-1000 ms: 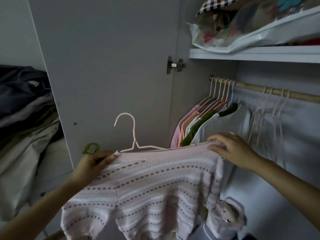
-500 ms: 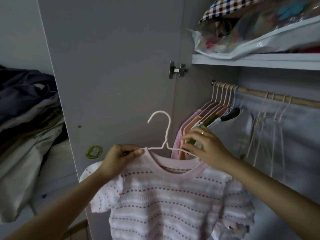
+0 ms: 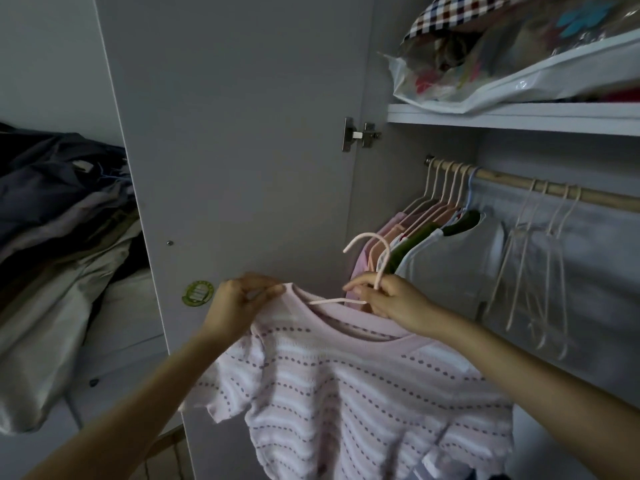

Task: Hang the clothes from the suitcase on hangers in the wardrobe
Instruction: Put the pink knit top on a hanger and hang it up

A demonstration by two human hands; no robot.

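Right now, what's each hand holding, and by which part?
Right hand grips the pink hanger at the base of its hook; left hand pinches the striped top at its left shoulder.

Plastic bag (image 3: 485, 81) of fabrics sitting on the top shelf (image 3: 519, 114), checkered cloth (image 3: 446, 10) lying on it. Round green sticker (image 3: 197, 293) sticking on the door. Dark and beige garments (image 3: 59, 216) piling up at left.

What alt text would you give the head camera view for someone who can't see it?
Two hands hold a pink striped knit top on a pale hanger before an open wardrobe: the left hand pinches its shoulder, the right hand grips the hanger's neck. Behind, clothes and bare hangers hang from a wooden rail.
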